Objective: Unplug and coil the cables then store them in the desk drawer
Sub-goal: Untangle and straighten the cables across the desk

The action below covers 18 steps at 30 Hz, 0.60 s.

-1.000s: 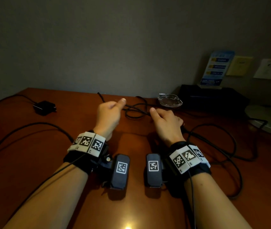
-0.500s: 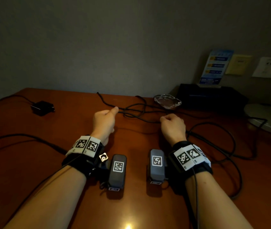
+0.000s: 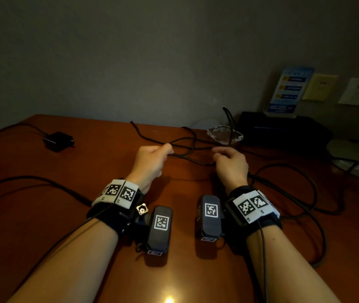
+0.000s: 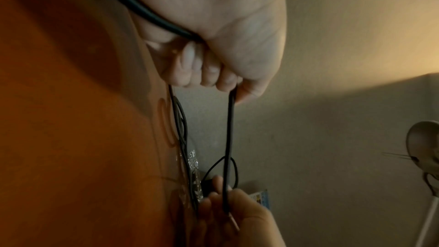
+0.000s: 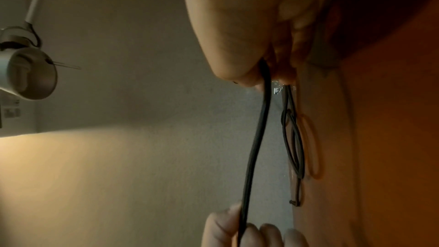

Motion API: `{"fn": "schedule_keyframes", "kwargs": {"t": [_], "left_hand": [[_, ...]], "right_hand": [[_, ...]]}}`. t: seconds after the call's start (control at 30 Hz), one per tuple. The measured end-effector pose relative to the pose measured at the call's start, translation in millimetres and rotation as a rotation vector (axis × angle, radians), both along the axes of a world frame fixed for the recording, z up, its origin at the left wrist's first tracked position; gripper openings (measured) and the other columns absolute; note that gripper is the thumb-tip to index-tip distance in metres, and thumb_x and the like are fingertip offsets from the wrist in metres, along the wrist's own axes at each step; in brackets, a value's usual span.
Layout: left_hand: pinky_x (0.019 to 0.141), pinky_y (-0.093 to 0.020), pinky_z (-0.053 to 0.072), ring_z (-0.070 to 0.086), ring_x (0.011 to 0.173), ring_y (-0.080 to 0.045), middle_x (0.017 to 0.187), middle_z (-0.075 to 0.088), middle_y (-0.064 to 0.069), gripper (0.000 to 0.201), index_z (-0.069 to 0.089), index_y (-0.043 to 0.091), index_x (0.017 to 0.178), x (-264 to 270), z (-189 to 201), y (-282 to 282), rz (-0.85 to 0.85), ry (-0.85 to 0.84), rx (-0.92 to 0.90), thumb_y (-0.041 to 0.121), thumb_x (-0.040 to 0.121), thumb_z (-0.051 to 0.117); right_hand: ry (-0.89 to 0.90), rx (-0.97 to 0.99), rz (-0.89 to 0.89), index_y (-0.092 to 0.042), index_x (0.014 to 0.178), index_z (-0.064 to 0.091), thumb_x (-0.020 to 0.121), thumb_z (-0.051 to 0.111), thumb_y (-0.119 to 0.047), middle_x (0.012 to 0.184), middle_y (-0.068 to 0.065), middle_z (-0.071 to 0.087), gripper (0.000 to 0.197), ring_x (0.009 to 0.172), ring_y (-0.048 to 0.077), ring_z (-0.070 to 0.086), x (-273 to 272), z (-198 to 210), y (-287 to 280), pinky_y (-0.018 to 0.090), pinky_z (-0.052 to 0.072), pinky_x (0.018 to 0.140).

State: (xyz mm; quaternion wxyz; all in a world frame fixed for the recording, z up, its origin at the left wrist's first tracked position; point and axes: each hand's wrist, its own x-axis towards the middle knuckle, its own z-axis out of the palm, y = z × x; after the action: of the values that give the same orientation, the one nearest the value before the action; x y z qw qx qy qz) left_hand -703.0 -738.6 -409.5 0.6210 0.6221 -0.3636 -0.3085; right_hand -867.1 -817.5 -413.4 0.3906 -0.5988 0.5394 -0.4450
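left hand (image 3: 152, 159): fingers curling round the black cable (image 3: 192, 147), gripping it above the desk (image 3: 32, 215)
right hand (image 3: 231, 162): thumb and fingers pinching the same cable
cable axis: a short span is running left-right between both hands, lifted off the desk
slack: loose loops are lying just beyond the hands, near the glass ashtray (image 3: 225, 134)
next, likely: looping the span into the left hand; the right hand is nearer the trailing slack

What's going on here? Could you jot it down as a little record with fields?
Setting: brown wooden desk against a grey wall
Left hand: grip closed round a black cable
Right hand: pinches the same cable
Cable between hands: one stretch lifted off the desk
Loose loops: lying behind the hands
Other items: glass ashtray, black adapter
Drawer: not in view
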Motion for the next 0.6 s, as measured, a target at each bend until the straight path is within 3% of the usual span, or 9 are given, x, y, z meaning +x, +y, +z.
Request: {"fn": "schedule_keyframes", "kwargs": {"t": [0.07, 0.13, 0.17, 0.27, 0.37, 0.4, 0.5, 0.6], "left_hand": [[0.037, -0.017, 0.022, 0.024, 0.037, -0.007, 0.045, 0.027, 0.007, 0.049, 0.035, 0.021, 0.046, 1.6, 0.8, 1.3, 0.113, -0.022, -0.032, 0.014, 0.087, 0.060], [0.037, -0.018, 0.019, 0.022, 0.036, -0.006, 0.040, 0.025, 0.011, 0.049, 0.033, 0.019, 0.048, 2.1, 3.2, 3.2, 0.202, -0.058, -0.094, 0.014, 0.088, 0.059], [0.037, -0.018, 0.018, 0.021, 0.036, -0.006, 0.038, 0.024, 0.012, 0.050, 0.031, 0.018, 0.047, 3.4, 5.1, 4.1, 0.236, -0.065, -0.132, 0.013, 0.088, 0.059], [0.039, -0.020, 0.016, 0.020, 0.038, -0.007, 0.037, 0.023, 0.013, 0.051, 0.028, 0.018, 0.047, 17.0, 8.0, 4.8, 0.390, -0.004, -0.220, 0.011, 0.088, 0.058], [0.041, -0.022, 0.016, 0.019, 0.037, -0.005, 0.035, 0.022, 0.016, 0.058, 0.027, 0.023, 0.040, 33.6, 4.2, 7.0, 0.466, 0.040, -0.219, 0.012, 0.088, 0.057], [0.040, -0.022, 0.017, 0.019, 0.035, -0.004, 0.034, 0.022, 0.017, 0.058, 0.027, 0.024, 0.040, 35.3, 2.6, 7.2, 0.477, 0.059, -0.197, 0.011, 0.088, 0.057], [0.038, -0.019, 0.020, 0.022, 0.034, -0.005, 0.035, 0.026, 0.014, 0.050, 0.029, 0.018, 0.048, 36.8, -1.3, 6.7, 0.531, 0.126, -0.149, 0.011, 0.090, 0.055], [0.044, -0.024, 0.023, 0.028, 0.044, -0.013, 0.049, 0.030, 0.001, 0.046, 0.031, 0.017, 0.051, 43.0, -5.3, 3.4, 0.594, 0.177, -0.107, 0.015, 0.091, 0.053]], "right_hand": [[0.016, -0.046, -0.042, -0.021, 0.079, 0.074, 0.081, 0.061, -0.022, 0.077, -0.002, 0.070, 0.013, 0.079, 0.017, 0.063, -2.7, 6.5, 8.1, 0.028, 0.047, 0.070], [0.052, -0.100, -0.117, -0.016, 0.064, 0.068, 0.077, 0.060, -0.029, 0.071, 0.002, 0.066, 0.020, 0.080, 0.024, 0.060, -1.9, 12.1, 14.4, 0.029, 0.040, 0.066], [0.078, -0.148, -0.146, -0.016, 0.061, 0.065, 0.077, 0.058, -0.032, 0.077, 0.006, 0.066, 0.023, 0.085, 0.027, 0.058, -0.1, 13.3, 15.1, 0.031, 0.040, 0.069], [0.191, -0.278, -0.197, -0.016, 0.077, 0.075, 0.078, 0.053, -0.036, 0.121, 0.009, 0.053, 0.030, 0.116, 0.027, 0.041, -0.9, 15.8, 15.9, 0.037, 0.036, 0.099], [0.220, -0.454, -0.190, -0.017, 0.068, 0.074, 0.071, 0.052, -0.039, 0.134, 0.007, 0.049, 0.032, 0.126, 0.025, 0.037, -4.0, 19.0, 18.3, 0.044, 0.029, 0.109], [0.229, -0.464, -0.154, -0.020, 0.064, 0.072, 0.070, 0.051, -0.041, 0.127, 0.008, 0.054, 0.030, 0.122, 0.026, 0.042, -3.6, 18.5, 17.8, 0.045, 0.032, 0.106], [0.279, -0.272, 0.082, -0.020, 0.058, 0.060, 0.071, 0.050, -0.045, 0.078, 0.006, 0.063, 0.030, 0.086, 0.031, 0.059, -2.0, 18.3, 16.3, 0.043, 0.046, 0.081], [0.352, 0.003, 0.376, -0.022, 0.068, 0.063, 0.085, 0.061, -0.031, 0.070, -0.004, 0.059, 0.020, 0.077, 0.022, 0.057, -1.3, 11.7, 12.3, 0.037, 0.043, 0.073]]}}
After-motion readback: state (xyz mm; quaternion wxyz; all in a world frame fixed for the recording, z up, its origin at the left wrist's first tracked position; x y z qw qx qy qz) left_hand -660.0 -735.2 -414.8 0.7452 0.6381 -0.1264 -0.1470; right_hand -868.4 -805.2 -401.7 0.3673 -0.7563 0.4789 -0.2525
